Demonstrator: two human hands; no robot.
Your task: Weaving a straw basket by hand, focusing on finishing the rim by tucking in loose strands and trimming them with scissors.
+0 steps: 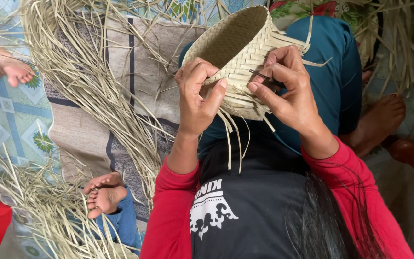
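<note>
A small basket [238,45] woven of pale flat straw strips rests on my lap, its open mouth tilted up and away. My left hand [196,93] grips the basket's near rim, thumb pressed on the weave. My right hand [286,88] pinches a thin dark needle-like tool [264,76] against the basket's side. Loose strip ends [231,139] hang down from the basket's lower edge over my black shirt.
A long bundle of loose straw strips [92,91] lies over a patterned mat [20,120] at left. Another person's foot [13,69] is at the upper left. A bare foot [104,194] lies at lower left, another foot [379,117] at right.
</note>
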